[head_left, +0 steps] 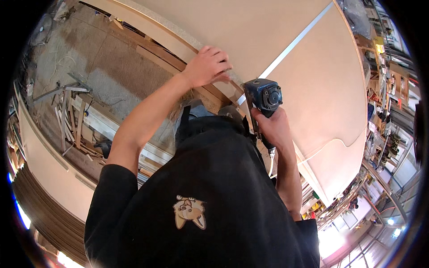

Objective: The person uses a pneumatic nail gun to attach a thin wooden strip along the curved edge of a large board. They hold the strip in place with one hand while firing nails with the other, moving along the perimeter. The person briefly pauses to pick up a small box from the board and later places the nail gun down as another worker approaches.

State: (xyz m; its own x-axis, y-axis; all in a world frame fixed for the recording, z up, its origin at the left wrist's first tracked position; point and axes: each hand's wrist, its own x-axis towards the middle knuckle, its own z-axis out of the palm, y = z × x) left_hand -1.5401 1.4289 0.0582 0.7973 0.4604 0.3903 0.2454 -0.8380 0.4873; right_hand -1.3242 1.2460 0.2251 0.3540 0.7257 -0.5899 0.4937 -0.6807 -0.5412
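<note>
My right hand (273, 126) grips a dark blue and black air nailer (264, 94) by its handle. A pale hose (271, 163) hangs from the nailer's lower end. The tool's head is over the near edge of a large beige panel (319, 89), beside a silvery straight strip (295, 42) that runs across the panel. My left hand (208, 66) rests at the same edge, on a wooden edge strip (167, 31), with its fingers curled and pressed together. Its thumb is slightly blurred. Whatever lies between these fingers is hidden.
The hose (324, 149) trails over the panel's right part. On the concrete floor (96, 51) at left lie wood offcuts (73, 120) and a metal frame piece (53, 93). Stacked sheets (47, 214) stand at lower left. Cluttered shelves (389, 94) line the right.
</note>
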